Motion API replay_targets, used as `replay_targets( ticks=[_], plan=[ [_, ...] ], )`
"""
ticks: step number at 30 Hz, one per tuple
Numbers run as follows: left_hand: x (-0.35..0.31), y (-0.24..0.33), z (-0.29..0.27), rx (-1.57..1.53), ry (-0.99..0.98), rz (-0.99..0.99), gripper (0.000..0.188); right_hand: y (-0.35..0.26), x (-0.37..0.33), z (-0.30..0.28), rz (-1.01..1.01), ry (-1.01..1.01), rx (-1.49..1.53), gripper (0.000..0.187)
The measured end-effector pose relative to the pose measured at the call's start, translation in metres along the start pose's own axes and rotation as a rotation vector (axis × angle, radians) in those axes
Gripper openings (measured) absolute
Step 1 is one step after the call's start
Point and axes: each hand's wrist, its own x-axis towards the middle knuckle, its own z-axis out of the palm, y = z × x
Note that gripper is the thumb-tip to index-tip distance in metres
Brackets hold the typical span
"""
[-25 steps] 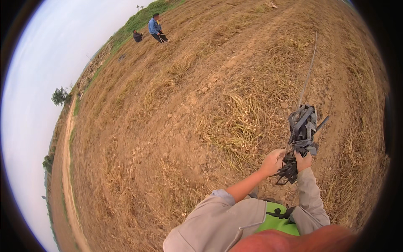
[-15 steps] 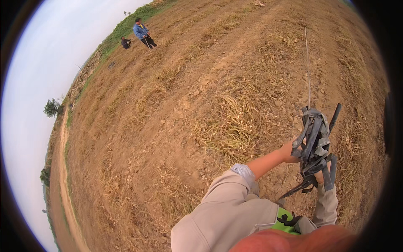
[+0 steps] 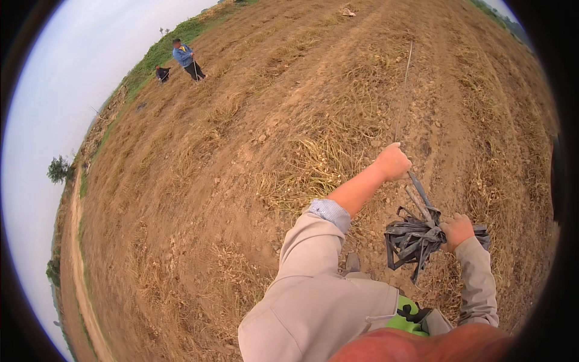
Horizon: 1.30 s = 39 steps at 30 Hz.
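Note:
A loose bundle of flat black-grey drip tape point(image 3: 415, 240), folded in many loops, is in my right hand point(image 3: 457, 230), whose fingers wrap round its middle. Loops hang to the left of that hand, and a short end sticks out on its right. My left hand point(image 3: 393, 163) is closed on the same tape farther forward, arm stretched out. Between the two hands runs a length of the tape point(image 3: 420, 190). Beyond my left hand, a thin line of it point(image 3: 408, 69) stretches away over the soil.
Dry brown soil carries rows of pulled, withered plants point(image 3: 316, 163), with a heap just left of my left arm. Two people point(image 3: 188, 60) are far off at the upper left. A pale object point(image 3: 347, 12) lies far ahead. A dirt track point(image 3: 77, 241) runs along the left.
My left hand has moved from beside the bundle forward along the tape. The bundle has swung lower and sideways in my right hand. The view has shifted slightly right.

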Motion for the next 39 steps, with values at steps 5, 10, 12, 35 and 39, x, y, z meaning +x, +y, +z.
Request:
replay_targets(
  ticks=[5,10,12,35,39],
  plan=[
    [-0.043,0.110,-0.036,0.003,-0.054,-0.064,0.021,-0.009,-0.001,0.045,0.237,-0.281,-0.258,0.039],
    [-0.104,0.218,-0.035,-0.278,-0.061,-0.354,0.031,-0.013,-0.035,0.048,0.525,-0.200,0.070,0.039],
    [-0.128,0.247,-0.026,-0.390,-0.070,-0.434,0.040,-0.015,-0.047,0.045,0.650,-0.139,0.161,0.039],
    [-0.298,0.164,0.098,-0.791,-0.049,-0.599,0.028,-0.098,-0.025,0.017,0.047,0.469,0.774,0.039],
    [-0.298,0.098,0.073,-0.552,-0.049,-0.710,0.039,-0.140,-0.007,-0.016,-0.369,0.339,0.308,0.038]
  ],
)
